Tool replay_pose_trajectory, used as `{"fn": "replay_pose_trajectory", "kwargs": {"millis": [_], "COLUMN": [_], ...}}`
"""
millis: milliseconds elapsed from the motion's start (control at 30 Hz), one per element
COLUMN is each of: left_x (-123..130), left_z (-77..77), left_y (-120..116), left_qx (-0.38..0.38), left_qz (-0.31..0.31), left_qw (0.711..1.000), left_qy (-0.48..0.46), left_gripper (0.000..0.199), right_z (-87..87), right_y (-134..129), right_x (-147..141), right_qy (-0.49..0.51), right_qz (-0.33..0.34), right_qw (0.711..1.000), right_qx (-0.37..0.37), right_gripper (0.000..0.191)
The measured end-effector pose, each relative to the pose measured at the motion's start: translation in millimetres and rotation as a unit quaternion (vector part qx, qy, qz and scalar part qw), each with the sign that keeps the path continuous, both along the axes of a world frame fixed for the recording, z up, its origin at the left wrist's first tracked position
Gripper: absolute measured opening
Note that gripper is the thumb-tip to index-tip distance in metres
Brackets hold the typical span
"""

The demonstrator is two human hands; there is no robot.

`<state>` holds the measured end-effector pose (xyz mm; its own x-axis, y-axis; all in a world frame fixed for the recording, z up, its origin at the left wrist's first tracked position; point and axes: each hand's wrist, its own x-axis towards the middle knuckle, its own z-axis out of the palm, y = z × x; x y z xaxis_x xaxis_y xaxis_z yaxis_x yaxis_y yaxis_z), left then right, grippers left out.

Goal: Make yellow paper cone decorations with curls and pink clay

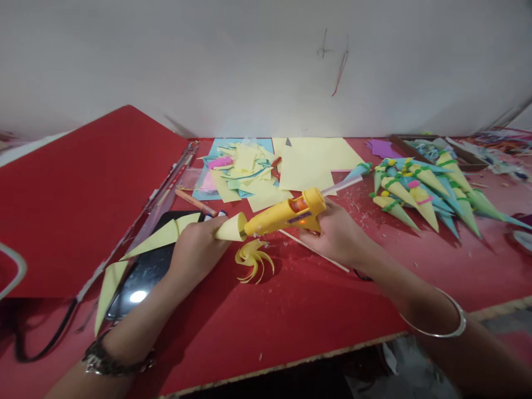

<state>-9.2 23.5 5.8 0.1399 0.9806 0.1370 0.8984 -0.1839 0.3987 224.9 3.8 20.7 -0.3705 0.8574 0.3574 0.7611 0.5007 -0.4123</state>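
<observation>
My left hand (195,249) is closed round a small pale yellow paper cone (233,228), its wide mouth turned to the right. In my right hand (336,233) is a yellow glue gun (282,215), held by the handle, with a clear glue stick (343,185) sticking out of its back. The gun's nozzle is at the cone's open rim; whether it touches is hard to tell. Just below lies a curled yellow paper piece (253,260) with several curved strips. Under my left forearm are a black phone (143,277) and folded yellow paper (153,239).
Several yellow and blue paper cones (415,194) are piled at the right. Paper scraps (245,166), red-handled scissors (276,168) and yellow sheets (313,166) lie at the back. A large red board (91,199) stands left. A thin white stick (316,252) lies near my right hand.
</observation>
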Motion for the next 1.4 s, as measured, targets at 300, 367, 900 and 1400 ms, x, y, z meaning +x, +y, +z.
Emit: {"fn": "replay_pose_trajectory", "kwargs": {"millis": [300, 367, 900, 1400], "left_x": [-2.2, -2.9, -0.5, 4.2], "left_z": [-1.7, -3.1, -0.8, 2.7], "left_y": [-1.3, -1.1, -2.2, -3.0], "left_qx": [0.013, 0.025, 0.014, -0.075], "left_qz": [-0.028, -0.038, -0.056, -0.171], "left_qw": [0.999, 0.999, 0.998, 0.973], "left_qy": [0.012, 0.007, 0.020, -0.135], "left_gripper": [0.014, 0.012, 0.020, 0.030], "right_z": [5.7, 6.6, 3.0, 3.1], "right_y": [-2.1, -2.5, 0.5, -2.1], "right_x": [-1.3, -1.1, 2.7, 0.6], "right_qy": [0.040, 0.035, -0.059, 0.005], "right_qz": [0.014, 0.016, -0.049, -0.073], "right_qw": [0.999, 0.999, 0.995, 0.991], "right_qx": [-0.006, -0.018, 0.071, 0.115], "right_gripper": [0.032, 0.032, 0.030, 0.016]}}
